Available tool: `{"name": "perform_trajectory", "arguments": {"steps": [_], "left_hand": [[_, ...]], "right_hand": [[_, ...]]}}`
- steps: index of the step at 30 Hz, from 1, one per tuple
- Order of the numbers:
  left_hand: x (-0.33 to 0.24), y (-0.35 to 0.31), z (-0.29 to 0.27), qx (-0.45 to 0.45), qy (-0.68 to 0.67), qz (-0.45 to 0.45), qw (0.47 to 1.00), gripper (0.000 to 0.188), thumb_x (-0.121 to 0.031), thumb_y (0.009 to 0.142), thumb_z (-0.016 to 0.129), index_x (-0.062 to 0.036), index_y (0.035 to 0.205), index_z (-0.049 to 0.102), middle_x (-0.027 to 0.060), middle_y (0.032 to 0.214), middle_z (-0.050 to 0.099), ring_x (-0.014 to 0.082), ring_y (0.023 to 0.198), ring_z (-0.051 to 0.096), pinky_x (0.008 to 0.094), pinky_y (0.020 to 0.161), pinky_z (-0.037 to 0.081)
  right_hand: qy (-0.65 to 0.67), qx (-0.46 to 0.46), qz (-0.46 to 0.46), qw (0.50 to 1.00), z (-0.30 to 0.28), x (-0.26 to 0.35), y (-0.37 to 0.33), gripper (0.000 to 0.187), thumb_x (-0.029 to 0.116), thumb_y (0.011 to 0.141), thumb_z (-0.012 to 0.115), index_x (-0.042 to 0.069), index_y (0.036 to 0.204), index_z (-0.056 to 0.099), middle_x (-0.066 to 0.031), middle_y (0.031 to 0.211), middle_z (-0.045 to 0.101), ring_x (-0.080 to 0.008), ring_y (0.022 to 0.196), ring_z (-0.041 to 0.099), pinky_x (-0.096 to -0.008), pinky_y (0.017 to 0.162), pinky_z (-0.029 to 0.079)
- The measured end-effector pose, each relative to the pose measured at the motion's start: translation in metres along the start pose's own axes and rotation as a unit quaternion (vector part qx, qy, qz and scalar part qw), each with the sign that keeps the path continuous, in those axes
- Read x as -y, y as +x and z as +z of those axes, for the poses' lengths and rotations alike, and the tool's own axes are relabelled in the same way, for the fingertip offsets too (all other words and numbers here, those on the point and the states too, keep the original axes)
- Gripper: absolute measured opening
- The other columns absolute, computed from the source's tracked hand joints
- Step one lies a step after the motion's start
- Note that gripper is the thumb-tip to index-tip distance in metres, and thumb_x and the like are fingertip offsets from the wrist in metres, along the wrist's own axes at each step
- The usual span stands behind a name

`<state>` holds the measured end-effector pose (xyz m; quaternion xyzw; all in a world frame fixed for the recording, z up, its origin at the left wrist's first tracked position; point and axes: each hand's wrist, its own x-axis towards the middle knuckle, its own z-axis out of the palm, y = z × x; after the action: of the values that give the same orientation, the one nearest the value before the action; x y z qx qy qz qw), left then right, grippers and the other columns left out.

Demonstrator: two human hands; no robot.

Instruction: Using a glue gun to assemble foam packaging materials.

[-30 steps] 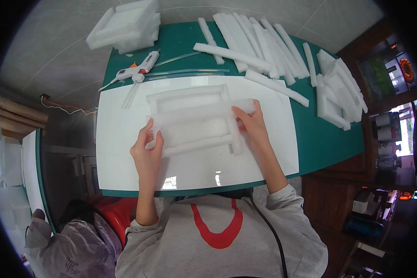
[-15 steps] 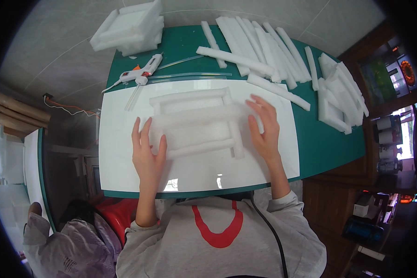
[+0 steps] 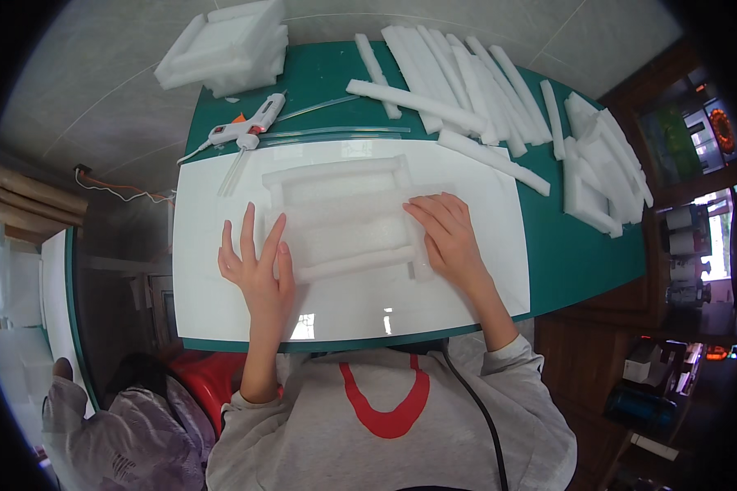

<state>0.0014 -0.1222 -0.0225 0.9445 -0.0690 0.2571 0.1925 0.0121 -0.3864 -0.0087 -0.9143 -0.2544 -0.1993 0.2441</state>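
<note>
A white foam frame [image 3: 336, 260] with raised strips along its edges lies in front of me, and a pale foam strip [image 3: 348, 219] crosses its middle. At the frame's left side is my left hand [image 3: 258, 274], open with fingers spread; its index fingertip is close to or touching the frame's edge. My right hand [image 3: 453, 245] has its fingers pressed together over the right side strip, by the end of the crossing strip. Its thumb is partly hidden. White foam on white makes the exact contact hard to see.
The frame lies on a glossy white board [image 3: 213, 307] over a green table mat [image 3: 581, 270]. A glue gun [image 3: 250, 124] and clear glue sticks [image 3: 336, 132] are behind it. Loose foam strips [image 3: 458, 82] lie far right; foam frames [image 3: 229, 49] are stacked far left, more foam pieces [image 3: 606, 168] at right.
The crossing foam strip has gone from lying over the frame to sitting lower within it. My right hand has moved left onto the frame's right side; my left hand has shifted slightly left and spread.
</note>
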Motion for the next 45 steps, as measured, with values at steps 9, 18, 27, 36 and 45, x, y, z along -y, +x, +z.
{"name": "perform_trajectory", "arguments": {"steps": [9,18,27,36,45], "left_hand": [[0.007,-0.002,-0.001,0.038,0.035,0.048,0.998,0.038,-0.014,0.086,0.043,-0.0123,0.123,0.051,0.0044,0.133,0.043,0.0287,0.126,0.028,0.0481,0.102,0.009],[0.013,-0.007,-0.005,0.011,-0.138,-0.014,0.99,0.045,-0.013,0.086,0.042,-0.0035,0.13,0.038,0.0123,0.135,0.036,0.0288,0.125,0.03,0.0451,0.103,0.015],[0.019,-0.039,-0.009,0.176,-0.424,-0.223,0.86,0.048,-0.011,0.089,0.041,0.0039,0.133,0.028,0.0156,0.135,0.031,0.0231,0.125,0.031,0.0313,0.102,0.022],[-0.002,-0.035,-0.011,0.184,-0.527,-0.298,0.774,0.046,-0.018,0.091,0.04,-0.0012,0.133,0.031,0.0078,0.128,0.04,0.0138,0.116,0.039,0.0248,0.096,0.029],[-0.051,-0.032,0.011,0.209,-0.555,-0.264,0.761,0.051,-0.005,0.085,0.052,-0.003,0.132,0.03,0.0139,0.124,0.041,0.0192,0.112,0.043,0.0284,0.093,0.036]], "right_hand": [[0.003,-0.049,-0.001,0.999,-0.003,-0.002,-0.004,0.044,-0.006,0.067,0.048,0.0,0.11,0.055,-0.0119,0.114,0.054,-0.0275,0.108,0.048,-0.0412,0.096,0.033],[-0.006,-0.096,0.049,0.994,-0.005,0.006,-0.017,0.038,-0.005,0.073,0.047,0.0,0.11,0.055,-0.0139,0.114,0.053,-0.0282,0.105,0.05,-0.0375,0.092,0.037],[0.381,-0.046,0.348,0.855,0.016,0.023,-0.058,0.03,0.01,0.09,0.045,-0.001,0.117,0.048,-0.0083,0.109,0.053,-0.0123,0.099,0.05,-0.0236,0.086,0.038],[0.545,-0.106,0.435,0.709,0.013,0.047,-0.047,0.037,0.011,0.089,0.044,0.0,0.124,0.037,-0.0093,0.117,0.048,-0.0154,0.108,0.046,-0.0294,0.093,0.036],[0.634,-0.286,0.439,0.568,-0.014,0.046,-0.062,0.054,-0.003,0.084,0.05,0.012,0.129,0.026,-0.0105,0.117,0.044,-0.0209,0.106,0.049,-0.0415,0.085,0.049]]}}
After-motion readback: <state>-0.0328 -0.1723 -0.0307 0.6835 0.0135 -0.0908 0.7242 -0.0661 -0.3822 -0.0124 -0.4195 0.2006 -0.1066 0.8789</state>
